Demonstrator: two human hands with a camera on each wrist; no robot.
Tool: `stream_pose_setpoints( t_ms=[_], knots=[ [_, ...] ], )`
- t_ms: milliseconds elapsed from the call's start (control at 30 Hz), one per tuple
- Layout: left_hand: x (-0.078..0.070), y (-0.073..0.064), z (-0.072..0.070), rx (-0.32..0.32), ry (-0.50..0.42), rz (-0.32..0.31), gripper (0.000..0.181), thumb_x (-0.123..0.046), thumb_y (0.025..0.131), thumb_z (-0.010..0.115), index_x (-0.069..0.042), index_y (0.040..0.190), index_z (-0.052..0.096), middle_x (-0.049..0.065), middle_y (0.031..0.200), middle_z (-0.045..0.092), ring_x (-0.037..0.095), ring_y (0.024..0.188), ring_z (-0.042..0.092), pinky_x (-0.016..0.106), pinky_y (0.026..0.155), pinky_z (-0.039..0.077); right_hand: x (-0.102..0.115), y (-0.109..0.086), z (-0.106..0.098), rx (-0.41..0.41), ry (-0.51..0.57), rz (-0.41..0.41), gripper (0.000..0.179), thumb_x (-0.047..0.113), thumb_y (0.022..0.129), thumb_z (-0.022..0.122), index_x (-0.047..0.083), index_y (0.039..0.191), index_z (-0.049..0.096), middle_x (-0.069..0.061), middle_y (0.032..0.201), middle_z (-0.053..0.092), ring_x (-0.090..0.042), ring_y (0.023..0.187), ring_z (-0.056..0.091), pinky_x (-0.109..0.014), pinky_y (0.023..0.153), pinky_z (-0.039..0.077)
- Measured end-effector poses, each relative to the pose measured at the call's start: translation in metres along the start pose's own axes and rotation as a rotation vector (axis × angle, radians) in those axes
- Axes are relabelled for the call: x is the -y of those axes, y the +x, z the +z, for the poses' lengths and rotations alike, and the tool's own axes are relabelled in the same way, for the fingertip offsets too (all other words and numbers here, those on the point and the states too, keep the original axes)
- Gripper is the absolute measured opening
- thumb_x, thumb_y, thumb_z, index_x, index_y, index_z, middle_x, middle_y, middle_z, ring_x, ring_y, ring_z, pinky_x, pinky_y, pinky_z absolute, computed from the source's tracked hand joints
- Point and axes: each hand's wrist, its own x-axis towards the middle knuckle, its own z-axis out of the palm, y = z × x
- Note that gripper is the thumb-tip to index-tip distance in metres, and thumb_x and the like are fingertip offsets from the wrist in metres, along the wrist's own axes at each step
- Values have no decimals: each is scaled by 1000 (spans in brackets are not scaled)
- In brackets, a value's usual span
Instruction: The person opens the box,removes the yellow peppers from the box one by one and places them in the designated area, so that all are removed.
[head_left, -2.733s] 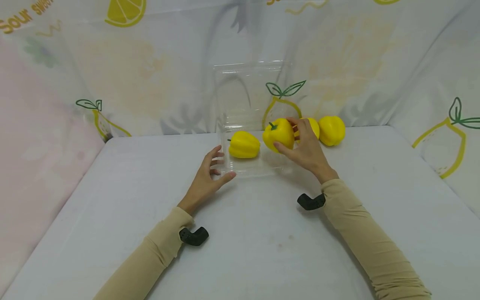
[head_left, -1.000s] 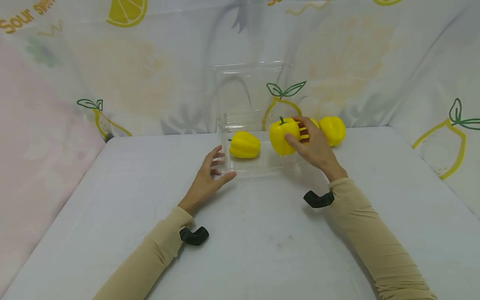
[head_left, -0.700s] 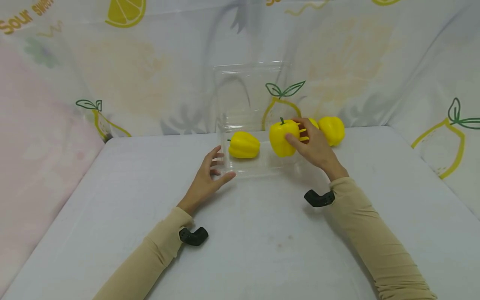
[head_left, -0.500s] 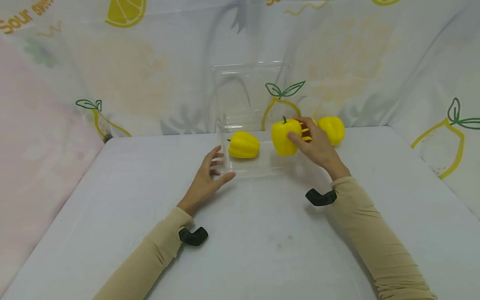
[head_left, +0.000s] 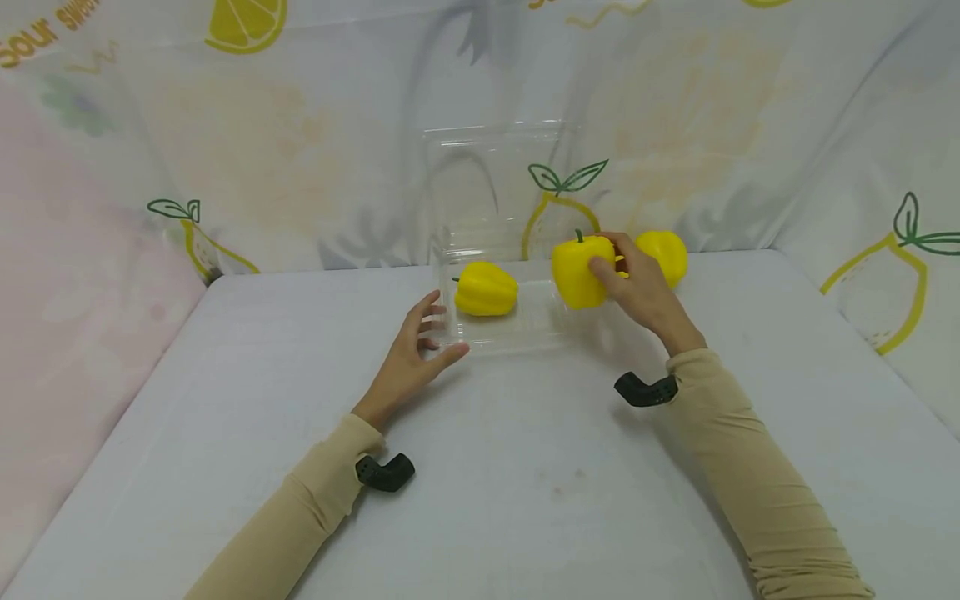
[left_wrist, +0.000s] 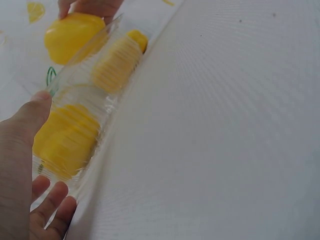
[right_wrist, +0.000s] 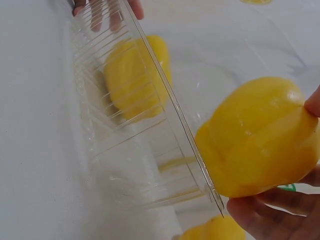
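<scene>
My right hand (head_left: 647,292) grips a yellow bell pepper (head_left: 579,273), its green stem upward, over the right end of a clear plastic box (head_left: 525,337). The right wrist view has this pepper (right_wrist: 260,137) close to the box's rim. A second yellow bell pepper (head_left: 486,289) lies on its side inside the box, stem to the left. My left hand (head_left: 405,358) rests at the box's near left corner, fingers spread along the left wall and thumb by the front rim. In the left wrist view the thumb (left_wrist: 37,112) is near the rim.
A yellow bell pepper (head_left: 663,254) stands on the white table (head_left: 487,500) right of the box. Part of another shows behind my right fingers. The box's clear lid (head_left: 491,179) stands raised at the back, before a lemon-printed cloth (head_left: 337,125).
My right hand has carried the gripped bell pepper rightward, and its stem now points up instead of tilting left. My left hand, the box and the pepper in it have stayed put.
</scene>
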Motion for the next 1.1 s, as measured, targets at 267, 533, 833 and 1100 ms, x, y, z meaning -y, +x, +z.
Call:
stream_pose_setpoints(
  t_ms=[267,533,833,1100],
  knots=[
    [0,1,0,0,2,-10,83,-24,86,70,-16,150,18,16,145,36,35,128,42,46,101,42,1,-2,-6,9,5,18,62,51,96,40,10,142,33,-17,134,45,-36,117,47,-50,95,44],
    [0,1,0,-4,1,-11,83,-24,86,71,-15,150,19,16,145,37,35,127,43,46,101,42,2,-3,-12,17,26,39,59,50,97,39,13,143,31,-19,137,43,-37,118,47,-52,98,43],
    [0,1,0,-11,7,-9,82,-23,86,71,-18,150,20,17,144,38,33,125,45,45,100,43,0,-3,-18,30,31,59,60,51,96,39,13,142,32,-18,139,42,-37,121,46,-53,99,42],
    [0,1,1,-7,14,-10,82,-21,86,70,-18,150,19,17,145,37,34,126,44,46,101,43,-5,-4,-23,33,27,70,62,52,96,39,11,142,32,-19,141,40,-36,125,43,-51,98,43]
  ],
)
